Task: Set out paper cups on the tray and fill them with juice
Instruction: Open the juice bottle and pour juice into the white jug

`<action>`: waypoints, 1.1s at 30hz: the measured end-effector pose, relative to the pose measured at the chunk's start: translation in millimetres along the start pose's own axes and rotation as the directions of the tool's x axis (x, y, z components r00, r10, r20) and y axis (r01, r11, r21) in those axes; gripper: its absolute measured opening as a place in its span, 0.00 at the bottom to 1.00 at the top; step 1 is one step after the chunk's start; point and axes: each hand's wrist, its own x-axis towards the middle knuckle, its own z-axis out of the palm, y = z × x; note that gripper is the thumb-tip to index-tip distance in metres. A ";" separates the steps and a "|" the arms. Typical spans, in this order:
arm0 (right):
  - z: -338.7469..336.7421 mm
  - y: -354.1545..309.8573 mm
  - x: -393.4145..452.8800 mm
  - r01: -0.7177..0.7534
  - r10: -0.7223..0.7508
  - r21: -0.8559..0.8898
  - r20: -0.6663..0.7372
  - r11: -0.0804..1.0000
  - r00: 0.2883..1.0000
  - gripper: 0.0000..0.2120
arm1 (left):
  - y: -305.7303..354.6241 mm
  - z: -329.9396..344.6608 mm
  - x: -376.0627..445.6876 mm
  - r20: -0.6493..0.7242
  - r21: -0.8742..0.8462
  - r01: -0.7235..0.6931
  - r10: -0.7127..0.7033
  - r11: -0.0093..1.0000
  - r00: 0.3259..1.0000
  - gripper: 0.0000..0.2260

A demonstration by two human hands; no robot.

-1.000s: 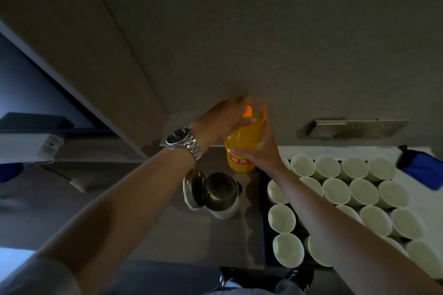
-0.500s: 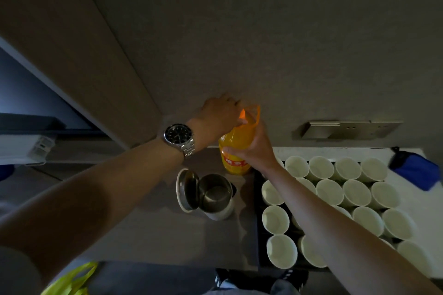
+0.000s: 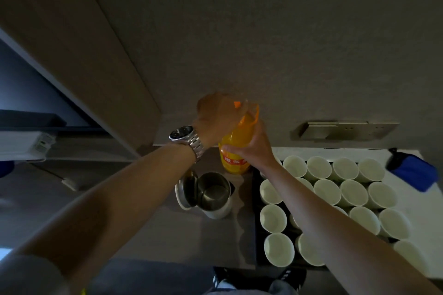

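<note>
Head view: both arms reach forward. The right hand (image 3: 257,148) wraps its fingers around the bottle (image 3: 236,151) on the table (image 3: 143,223); the left hand (image 3: 215,115) grips the cap (image 3: 237,104). Cups (image 3: 327,189) fill the tray (image 3: 256,223) alongside.

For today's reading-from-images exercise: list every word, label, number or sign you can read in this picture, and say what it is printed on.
Juice bottle: a red label band with pale characters, too blurred to read.
Wristwatch: dial markings too small to read.
White box on the shelf at left: a small sticker, unreadable.
Paper cups, tray, kettle, blue pouch: no text visible.
</note>
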 end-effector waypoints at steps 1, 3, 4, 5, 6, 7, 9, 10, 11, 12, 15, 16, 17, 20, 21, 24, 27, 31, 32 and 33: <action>0.1 0.7 0.7 0.007 -0.007 0.000 0.005 1.000 1.000 0.52 | -4.4 -0.2 -0.8 0.019 -0.071 0.056 -0.055 0.996 0.998 0.25; -0.2 1.3 0.9 0.013 -0.013 -0.002 0.011 1.000 1.000 0.54 | -17.6 1.2 -3.2 0.115 -0.243 0.165 -0.141 0.956 0.983 0.28; -0.4 1.3 0.8 0.015 -0.015 -0.007 0.010 1.000 1.000 0.54 | -25.4 3.1 -5.5 0.154 -0.360 0.210 -0.164 0.909 0.974 0.27; -0.3 2.0 0.4 0.013 -0.013 -0.008 0.011 1.000 1.000 0.53 | -33.2 6.4 -9.1 0.175 -0.473 0.247 -0.185 0.846 0.967 0.25; -0.5 0.8 -0.2 0.008 -0.008 -0.009 0.012 1.000 1.000 0.53 | -40.8 10.0 -14.3 0.180 -0.563 0.272 -0.205 0.781 0.962 0.21; -0.4 0.3 0.0 0.006 -0.006 -0.005 0.009 1.000 1.000 0.52 | -47.2 12.4 -20.2 0.181 -0.628 0.284 -0.219 0.725 0.959 0.18; -0.7 0.0 -0.2 0.012 -0.012 0.005 0.007 1.000 1.000 0.51 | -55.9 18.5 -30.6 0.213 -0.698 0.303 -0.216 0.649 0.953 0.13; -1.2 -1.6 -1.3 0.010 -0.010 0.011 0.010 1.000 1.000 0.51 | -58.6 21.1 -34.7 0.234 -0.716 0.311 -0.205 0.625 0.951 0.14; -1.0 -2.7 -1.6 0.013 -0.013 0.015 0.012 1.000 1.000 0.51 | -61.9 24.1 -37.9 0.246 -0.730 0.316 -0.198 0.606 0.949 0.15; -1.0 -4.8 -1.6 0.007 -0.007 0.018 0.009 1.000 1.000 0.51 | -64.0 25.9 -40.5 0.250 -0.745 0.319 -0.198 0.586 0.948 0.17; -0.9 -3.0 -1.2 -0.017 0.017 0.016 0.011 1.000 1.000 0.51 | -64.8 27.0 -47.4 0.262 -0.777 0.327 -0.196 0.538 0.945 0.18; -1.8 -5.5 -2.2 -0.025 0.025 0.009 0.015 1.000 1.000 0.51 | -62.0 25.5 -50.2 0.261 -0.779 0.322 -0.189 0.539 0.947 0.19; -2.5 -5.1 -2.6 -0.024 0.024 0.001 0.016 1.000 1.000 0.50 | -57.5 22.7 -53.1 0.246 -0.782 0.306 -0.183 0.542 0.952 0.19; -3.2 -5.9 -1.0 -0.052 0.053 -0.028 0.024 0.998 0.998 0.50 | -37.1 12.7 -58.3 0.143 -0.791 0.195 -0.136 0.579 0.980 0.19; -2.7 -3.4 1.5 -0.035 0.037 -0.048 0.037 0.998 0.999 0.49 | -28.2 10.0 -59.2 0.126 -0.787 0.162 -0.102 0.595 0.987 0.18; -4.4 -4.8 3.5 0.018 -0.014 -0.118 0.035 0.993 0.999 0.30 | 1.7 8.0 -58.7 0.143 -0.744 0.110 -0.004 0.659 0.990 0.18; -5.6 -21.0 -6.5 0.058 -0.054 -0.130 0.033 0.990 0.998 0.06 | 28.9 12.5 -52.7 0.153 -0.696 0.113 -0.008 0.709 0.988 0.20; -7.7 -23.0 -12.5 0.005 0.006 -0.138 0.076 0.990 0.997 0.08 | 51.4 14.5 -46.7 0.118 -0.587 0.130 -0.074 0.799 0.990 0.22; -8.4 -24.3 -14.0 -0.017 0.025 -0.118 0.066 0.993 0.998 0.09 | 54.5 14.6 -45.1 0.125 -0.586 0.143 -0.085 0.798 0.988 0.22; -8.0 -23.1 -14.3 -0.034 0.038 -0.083 0.048 0.996 0.998 0.08 | 56.2 14.5 -43.3 0.151 -0.590 0.165 -0.092 0.790 0.984 0.22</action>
